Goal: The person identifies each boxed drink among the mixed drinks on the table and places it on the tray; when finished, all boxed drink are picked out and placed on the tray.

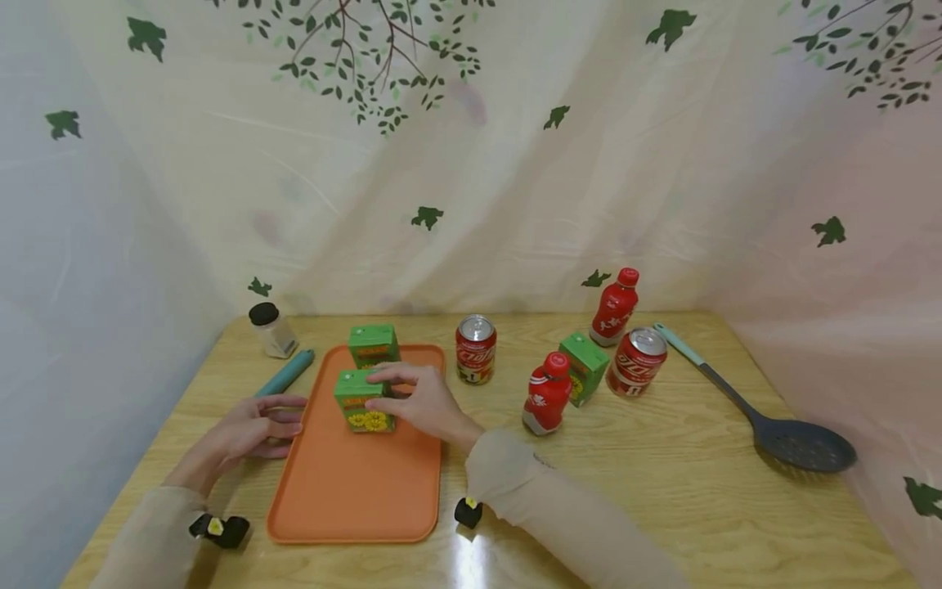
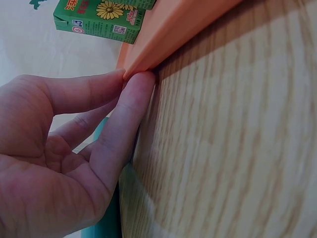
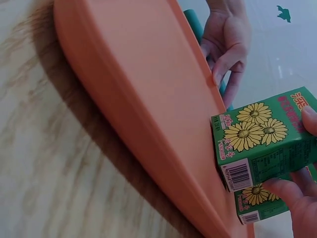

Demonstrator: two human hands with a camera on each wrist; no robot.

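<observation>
Green juice carton gripped between thumb and curled fingers of right hand, stood on orange tray before a second carton; tray's left rim touched by straight fingers of left hand.

On the worktop the tray lies at the left and carries two cartons, the near carton before the far carton. Right of the tray stand cans, bottles and another carton; the spoon lies farthest right.

Three cartons (two on the tray), two cans, two bottles, one spatula.
</observation>
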